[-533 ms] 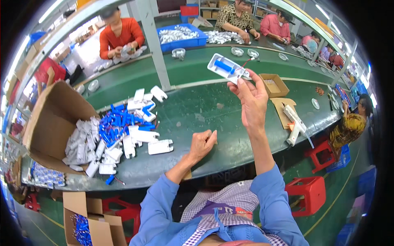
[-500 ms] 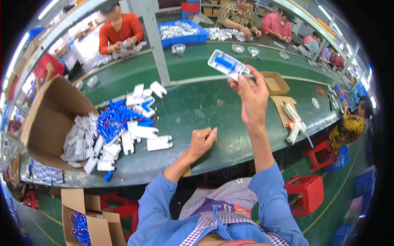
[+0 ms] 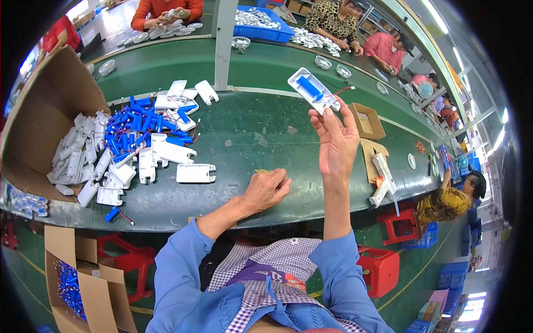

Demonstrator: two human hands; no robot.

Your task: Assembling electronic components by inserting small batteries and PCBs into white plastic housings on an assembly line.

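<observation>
The long flat desk (image 3: 233, 130) is dark green, marked with paler grey patches. The held casing of shallow rectangular plastic (image 3: 301, 72) is white; its cylindrical battery (image 3: 310, 87) is bright blue, with a red wire (image 3: 343, 90). Toward the desk's left end, the heaped cylindrical batteries (image 3: 133, 119) are blue, the loose rectangular plastic casings (image 3: 195, 173) white, the open cardboard box (image 3: 50, 100) brown. Toward the right end, the pistol-shaped glue gun (image 3: 384, 172) is white with an orange trigger (image 3: 379, 182). At the near edge, the long cloth sleeves (image 3: 177, 266) are blue, the cloth apron (image 3: 222, 275) purple-and-white checked.
</observation>
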